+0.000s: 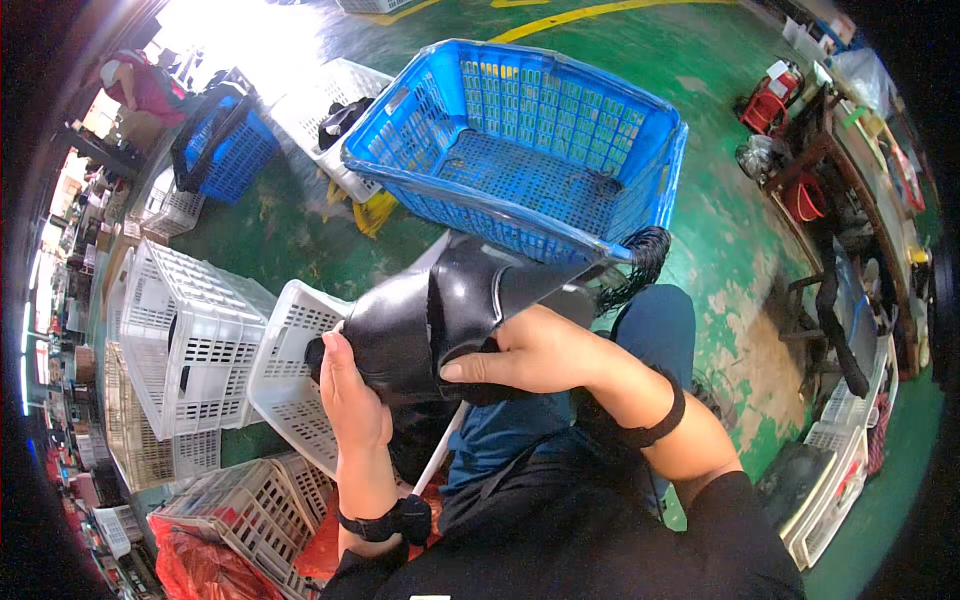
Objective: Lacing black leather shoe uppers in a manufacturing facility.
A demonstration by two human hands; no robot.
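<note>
A glossy black leather-like piece, curved like a shoe upper, is held up in front of my lap. My right hand grips its right side, thumb lying along a fold and the other fingers partly hidden by the material. Against its lower left end rests my left hand, with the fingers pointing up; what lies under its palm is hidden. Just beyond the piece stands a large blue plastic basket, its bottom visible. A bundle of black cords hangs at the basket's near right corner.
White plastic crates stand stacked on the left, beside another white basket. Red plastic bags lie at lower left. On the right are a wooden workbench and a fire extinguisher. Another person is at far left.
</note>
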